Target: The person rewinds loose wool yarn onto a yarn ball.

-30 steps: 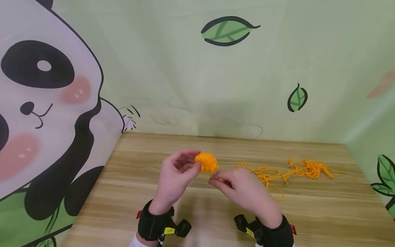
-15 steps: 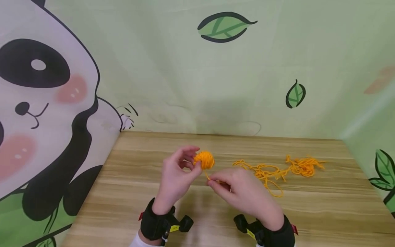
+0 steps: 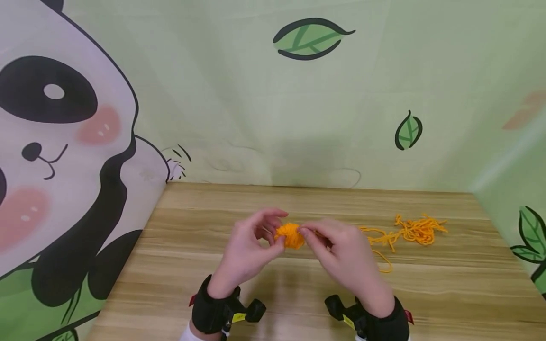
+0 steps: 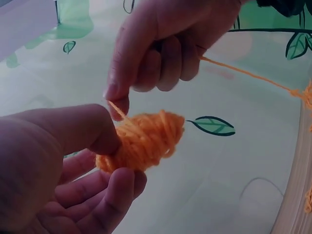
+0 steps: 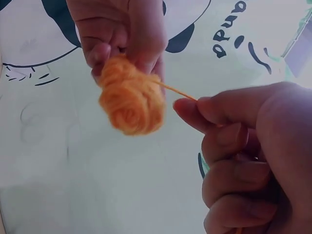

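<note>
A small ball of orange yarn point(image 3: 290, 236) is held above the table between the thumb and fingers of my left hand point(image 3: 253, 248). In the left wrist view its strands point(image 4: 151, 139) lie wound over one another. My right hand point(image 3: 341, 246) pinches the strand point(image 5: 178, 91) close to the ball, between thumb and forefinger, with the other fingers curled in. From that hand the yarn point(image 4: 248, 74) runs on toward the loose yarn on the table. In the right wrist view the ball's rounded end point(image 5: 131, 109) faces the camera, and a short length stretches straight to my fingertips.
Loose, tangled orange yarn point(image 3: 422, 230) lies on the wooden table point(image 3: 170, 265) to the right, one loop point(image 3: 386, 265) reaching toward the front. Behind the table hangs a pale green backdrop point(image 3: 239, 94) with a panda and leaves. Each wrist wears a black strap with a camera.
The ball has turned in my left hand and come slightly lower and nearer. My right hand, still pinching the strand, has risen from below the ball to its right side.
</note>
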Demonstrator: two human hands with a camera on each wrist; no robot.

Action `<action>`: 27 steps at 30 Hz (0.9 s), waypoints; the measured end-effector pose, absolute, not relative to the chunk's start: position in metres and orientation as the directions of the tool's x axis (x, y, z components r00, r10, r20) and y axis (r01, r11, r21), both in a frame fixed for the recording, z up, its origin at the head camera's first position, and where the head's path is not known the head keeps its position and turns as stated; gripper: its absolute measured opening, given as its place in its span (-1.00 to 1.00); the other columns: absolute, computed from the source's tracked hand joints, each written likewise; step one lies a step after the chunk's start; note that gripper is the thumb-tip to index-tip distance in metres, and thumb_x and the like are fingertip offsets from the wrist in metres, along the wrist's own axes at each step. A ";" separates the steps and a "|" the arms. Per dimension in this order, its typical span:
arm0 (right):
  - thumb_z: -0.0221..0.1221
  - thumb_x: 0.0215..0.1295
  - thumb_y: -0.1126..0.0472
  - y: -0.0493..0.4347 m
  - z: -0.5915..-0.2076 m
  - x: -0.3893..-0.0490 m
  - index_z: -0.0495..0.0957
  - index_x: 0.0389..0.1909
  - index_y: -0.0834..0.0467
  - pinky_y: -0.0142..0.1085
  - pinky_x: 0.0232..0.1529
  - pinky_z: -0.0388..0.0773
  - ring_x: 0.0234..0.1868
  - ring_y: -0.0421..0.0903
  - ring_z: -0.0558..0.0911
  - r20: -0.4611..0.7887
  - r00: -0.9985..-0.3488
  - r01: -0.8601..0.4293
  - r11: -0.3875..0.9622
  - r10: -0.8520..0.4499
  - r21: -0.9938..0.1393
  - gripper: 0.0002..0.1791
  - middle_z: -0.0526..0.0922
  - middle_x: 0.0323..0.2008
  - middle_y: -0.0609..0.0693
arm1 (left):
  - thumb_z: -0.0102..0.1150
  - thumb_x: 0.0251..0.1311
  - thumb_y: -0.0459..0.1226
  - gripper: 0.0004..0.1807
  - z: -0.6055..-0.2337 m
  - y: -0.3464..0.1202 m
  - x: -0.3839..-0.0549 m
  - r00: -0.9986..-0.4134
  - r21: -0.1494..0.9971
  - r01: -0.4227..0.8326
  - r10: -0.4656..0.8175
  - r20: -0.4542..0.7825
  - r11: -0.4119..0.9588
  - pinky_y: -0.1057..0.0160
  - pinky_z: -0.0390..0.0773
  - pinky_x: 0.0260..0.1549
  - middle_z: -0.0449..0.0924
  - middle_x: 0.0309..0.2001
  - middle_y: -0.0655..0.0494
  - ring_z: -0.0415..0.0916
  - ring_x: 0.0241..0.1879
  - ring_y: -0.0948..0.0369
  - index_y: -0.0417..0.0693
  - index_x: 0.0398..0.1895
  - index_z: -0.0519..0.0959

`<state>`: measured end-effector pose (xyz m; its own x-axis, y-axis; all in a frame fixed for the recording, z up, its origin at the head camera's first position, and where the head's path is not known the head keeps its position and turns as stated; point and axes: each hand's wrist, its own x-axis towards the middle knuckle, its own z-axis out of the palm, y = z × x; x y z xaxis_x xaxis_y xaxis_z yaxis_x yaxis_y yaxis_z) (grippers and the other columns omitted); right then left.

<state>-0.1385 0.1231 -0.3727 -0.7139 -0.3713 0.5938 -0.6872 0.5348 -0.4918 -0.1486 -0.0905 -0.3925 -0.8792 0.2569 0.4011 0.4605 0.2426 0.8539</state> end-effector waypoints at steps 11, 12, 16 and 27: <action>0.25 0.35 0.10 0.123 -0.374 -0.144 0.73 -0.20 -0.02 -0.35 -0.69 0.33 -0.63 -0.29 0.34 0.592 -0.746 -0.645 0.552 -0.306 -0.528 -0.88 0.53 -0.54 -0.27 | 0.31 0.05 -0.50 -0.48 -0.388 -0.098 -0.144 -0.836 0.895 0.441 0.393 0.382 0.069 0.23 0.68 -0.34 0.63 -0.22 0.07 0.56 -0.34 0.14 0.01 0.12 0.55; 0.25 0.35 0.09 0.123 -0.375 -0.144 0.73 -0.20 -0.02 -0.35 -0.69 0.34 -0.63 -0.29 0.35 0.586 -0.749 -0.643 0.550 -0.309 -0.532 -0.88 0.55 -0.52 -0.27 | 0.31 0.05 -0.51 -0.48 -0.388 -0.098 -0.143 -0.837 0.898 0.435 0.394 0.378 0.062 0.23 0.68 -0.33 0.63 -0.21 0.06 0.56 -0.34 0.14 0.00 0.12 0.54; 0.21 0.38 0.05 0.123 -0.375 -0.144 0.72 -0.16 -0.05 -0.35 -0.67 0.37 -0.63 -0.30 0.36 0.546 -0.770 -0.626 0.555 -0.330 -0.548 -0.85 0.60 -0.46 -0.29 | 0.30 0.05 -0.53 -0.47 -0.388 -0.100 -0.142 -0.835 0.907 0.421 0.398 0.380 0.018 0.27 0.68 -0.31 0.63 -0.19 0.02 0.57 -0.33 0.10 -0.04 0.13 0.53; 0.21 0.36 0.18 0.117 -0.379 -0.143 0.69 -0.24 -0.07 -0.39 -0.62 0.38 -0.65 -0.31 0.35 0.398 -0.801 -0.598 0.613 -0.447 -0.517 -0.90 0.55 -0.54 -0.25 | 0.18 0.13 -0.55 -0.54 -0.386 -0.099 -0.142 -0.888 0.927 0.353 0.265 0.375 -0.126 0.40 0.61 -0.30 0.59 -0.16 -0.14 0.51 -0.29 0.02 -0.21 0.14 0.50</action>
